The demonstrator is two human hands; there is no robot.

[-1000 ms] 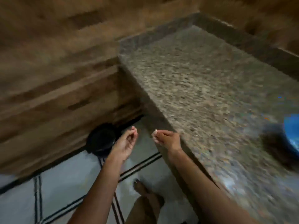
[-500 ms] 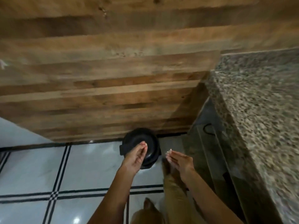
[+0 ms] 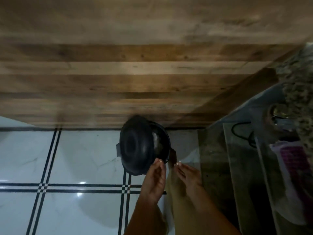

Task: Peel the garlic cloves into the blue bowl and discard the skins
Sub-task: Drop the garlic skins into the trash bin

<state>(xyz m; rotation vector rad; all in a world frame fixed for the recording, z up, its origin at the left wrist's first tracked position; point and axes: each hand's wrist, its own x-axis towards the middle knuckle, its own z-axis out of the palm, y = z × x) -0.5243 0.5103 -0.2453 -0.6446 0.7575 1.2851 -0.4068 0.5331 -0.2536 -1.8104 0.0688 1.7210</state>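
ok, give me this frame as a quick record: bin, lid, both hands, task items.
bin: black bin on the tiled floor, against the wood-panel wall
lid: lid tipped up, bin open, something pale inside
left hand: left hand, fingertips at the lid's lower edge; grip unclear
right hand: right hand just right of the bin, fingers fairly straight
garlic skins: none clearly visible
blue bowl: out of view
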